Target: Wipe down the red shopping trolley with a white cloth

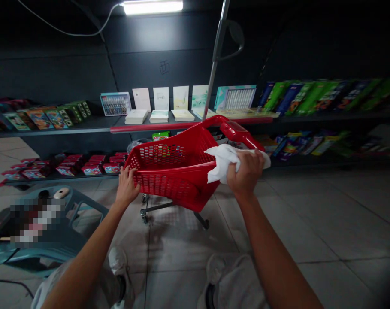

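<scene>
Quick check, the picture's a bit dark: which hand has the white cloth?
The right hand holds the white cloth against the red cart's handle; the left hand has no cloth and rests bare on the cart's side.

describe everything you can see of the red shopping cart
The red shopping cart is a perforated plastic basket on a dark metal frame with casters, tilted on the tiled floor. Its red handle is at the far end. The left hand grips its rim; the right hand presses a white cloth against it.
</scene>
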{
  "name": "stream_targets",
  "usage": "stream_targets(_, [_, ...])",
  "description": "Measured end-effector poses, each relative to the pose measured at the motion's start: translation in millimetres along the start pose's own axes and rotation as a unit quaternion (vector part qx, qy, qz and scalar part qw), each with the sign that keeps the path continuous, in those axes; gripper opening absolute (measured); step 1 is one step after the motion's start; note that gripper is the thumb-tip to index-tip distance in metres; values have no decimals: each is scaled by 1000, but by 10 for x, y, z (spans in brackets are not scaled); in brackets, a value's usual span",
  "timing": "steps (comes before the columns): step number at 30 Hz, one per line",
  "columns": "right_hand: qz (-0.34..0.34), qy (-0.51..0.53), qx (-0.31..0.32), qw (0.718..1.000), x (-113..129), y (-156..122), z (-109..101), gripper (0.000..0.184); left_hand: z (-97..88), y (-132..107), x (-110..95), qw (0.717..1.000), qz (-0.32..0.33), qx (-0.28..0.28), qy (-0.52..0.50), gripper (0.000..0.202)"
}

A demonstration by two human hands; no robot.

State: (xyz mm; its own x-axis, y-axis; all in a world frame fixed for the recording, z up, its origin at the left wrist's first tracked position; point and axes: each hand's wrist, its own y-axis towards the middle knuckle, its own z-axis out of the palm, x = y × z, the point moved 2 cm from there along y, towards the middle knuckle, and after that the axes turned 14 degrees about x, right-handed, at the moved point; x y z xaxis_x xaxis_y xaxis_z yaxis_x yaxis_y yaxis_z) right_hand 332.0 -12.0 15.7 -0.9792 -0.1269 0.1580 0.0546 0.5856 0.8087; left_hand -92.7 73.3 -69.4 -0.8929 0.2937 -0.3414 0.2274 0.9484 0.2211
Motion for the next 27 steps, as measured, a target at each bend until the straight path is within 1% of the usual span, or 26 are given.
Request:
stream_targets(2, [15, -2, 10, 1000, 88, 3, -9, 30, 0, -54, -94, 1000, -23, 2, 13, 71])
stream_targets(4, [27, -2, 19, 999, 179, 3, -23, 29, -4, -118, -240, 1000, -16, -4, 24, 82])
stream_targets(6, [35, 0, 24, 999, 271, -6, -40, 29, -15, -177, -423, 999, 24, -18, 30, 85])
stream_targets(9, [34, -5, 35, 999, 413, -34, -75, 29, -40, -254, -706, 994, 98, -33, 22, 81])
stream_targets(15, [-16, -23, 84, 996, 727, -87, -190, 28, -53, -419, -1216, 975, 219, -31, -12, 74])
stream_targets(18, [-41, -15, 98, 994, 906, -87, -278, 25, -49, -492, -1424, 963, 266, -35, -24, 74])
stream_targets(20, [-57, -10, 106, 993, 1026, -86, -339, 23, -52, -523, -1514, 958, 282, -37, -37, 74])
stream_targets(22, [-70, -5, 109, 992, 1138, -92, -396, 22, -65, -541, -1555, 957, 283, -41, -56, 73])
stream_targets(25, [-76, 9, 121, 990, 1279, -112, -461, 20, -105, -557, -1553, 952, 285, -65, -86, 75])
stream_targets(27, [-74, 25, 136, 988, 1364, -130, -497, 20, -136, -569, -1545, 942, 309, -87, -101, 77])
